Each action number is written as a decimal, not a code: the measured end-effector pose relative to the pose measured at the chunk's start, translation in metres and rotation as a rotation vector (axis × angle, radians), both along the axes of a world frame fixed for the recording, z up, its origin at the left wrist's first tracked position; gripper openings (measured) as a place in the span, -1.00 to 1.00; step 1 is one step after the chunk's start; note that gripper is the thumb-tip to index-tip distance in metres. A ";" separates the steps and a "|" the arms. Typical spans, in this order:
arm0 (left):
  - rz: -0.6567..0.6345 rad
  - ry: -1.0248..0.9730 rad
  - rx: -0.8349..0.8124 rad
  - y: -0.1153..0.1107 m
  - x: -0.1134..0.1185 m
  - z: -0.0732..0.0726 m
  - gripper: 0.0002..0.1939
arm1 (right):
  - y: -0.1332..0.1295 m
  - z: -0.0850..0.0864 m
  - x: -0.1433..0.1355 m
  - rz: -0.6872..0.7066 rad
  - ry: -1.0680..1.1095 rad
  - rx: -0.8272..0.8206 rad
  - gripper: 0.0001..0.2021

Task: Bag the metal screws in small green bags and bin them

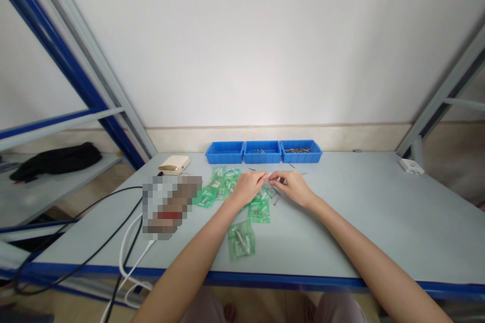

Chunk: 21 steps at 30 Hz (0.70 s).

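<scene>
My left hand (249,185) and my right hand (291,184) meet above the middle of the table, fingertips almost touching. Both have their fingers pinched together. Whatever lies between them is too small and covered to name. Under and beside my left hand are several green plastic bags (259,210) holding metal pieces. One more green bag (241,241), with long metal pieces inside, lies nearer the front edge. Loose thin metal pieces (276,199) are scattered below and around my right hand.
Three blue bins stand in a row at the back; the right bin (301,157) holds many metal pieces, the middle bin (262,158) a few. A cream box (174,164) and cables (125,250) are on the left. A white socket block (411,166) sits at the right.
</scene>
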<state>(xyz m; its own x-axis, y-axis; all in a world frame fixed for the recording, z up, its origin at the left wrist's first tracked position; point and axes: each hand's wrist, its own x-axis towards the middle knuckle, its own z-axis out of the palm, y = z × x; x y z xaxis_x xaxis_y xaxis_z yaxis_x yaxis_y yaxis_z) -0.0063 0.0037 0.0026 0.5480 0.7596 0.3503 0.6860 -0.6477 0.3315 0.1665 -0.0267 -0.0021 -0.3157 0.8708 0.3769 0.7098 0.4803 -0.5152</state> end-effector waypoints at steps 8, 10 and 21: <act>0.469 -0.066 0.053 0.016 -0.015 0.001 -0.43 | 0.060 0.027 -0.023 -0.162 -0.129 0.104 -0.76; 0.540 -0.051 0.077 0.018 -0.019 0.001 -0.43 | 0.078 0.036 -0.029 -0.263 -0.213 0.118 -0.72; 0.413 0.089 0.090 0.010 -0.013 0.001 -0.46 | 0.053 0.015 0.051 -0.507 -0.275 0.011 -0.86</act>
<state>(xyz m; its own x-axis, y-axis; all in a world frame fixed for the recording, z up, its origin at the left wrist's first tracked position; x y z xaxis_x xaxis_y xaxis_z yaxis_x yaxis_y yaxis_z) -0.0188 0.0141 0.0033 0.2352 0.8902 0.3902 0.9171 -0.3362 0.2141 0.2175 0.0268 0.0130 0.0526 0.9354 0.3498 0.9600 0.0491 -0.2758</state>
